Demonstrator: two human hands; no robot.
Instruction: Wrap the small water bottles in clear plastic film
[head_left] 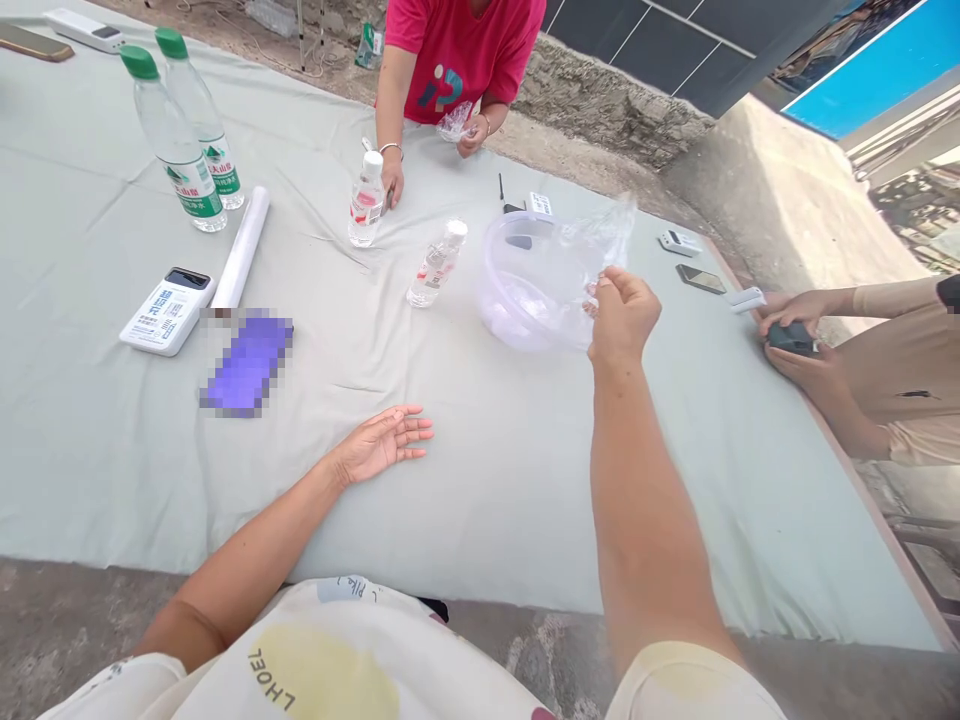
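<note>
My right hand (624, 310) is closed in a pinch on a clear plastic bag (604, 235), held up at the right side of a translucent lilac basin (499, 325). Part of the basin's right rim is hidden behind the bag and my hand. Something pale and see-through lies inside the basin; I cannot make out what it is. Resting on the cloth with fingers stretched out, my left hand (386, 443) holds nothing. A small clear water bottle (437, 265) with a white cap stands between the basin and my left hand's far side.
Another small bottle (366, 205) stands near a co-worker's hand (391, 178). Two green-capped bottles (180, 160), a white roll (244, 245), a white power bank (169, 310) and a blurred purple object (251, 362) are at left. A second person's hands (799, 335) hold something dark at right, near a phone (701, 279).
</note>
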